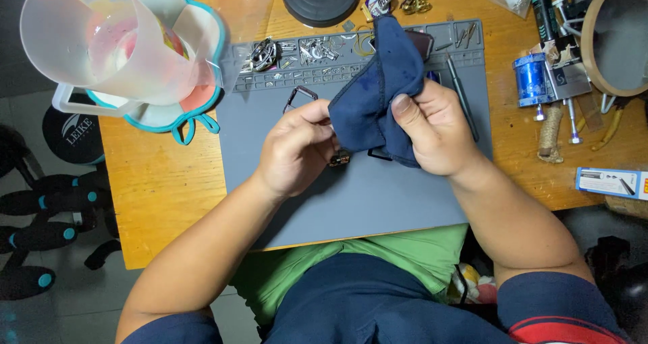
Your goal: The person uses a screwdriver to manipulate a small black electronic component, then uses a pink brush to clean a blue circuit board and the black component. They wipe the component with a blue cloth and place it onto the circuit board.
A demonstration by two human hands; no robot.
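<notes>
My right hand grips a dark blue cloth, thumb pressed on its front fold. My left hand pinches the cloth's left edge with fingers curled. Both hands hover over a grey work mat. A small dark part shows just below my left fingers, mostly hidden. A thin black wire frame lies on the mat beside my left hand.
The mat's top tray strip holds several small metal parts. A translucent plastic jug stands at the left on a teal-edged pad. A black round base is at the back. At the right lie a blue cylinder, tools, and a hoop.
</notes>
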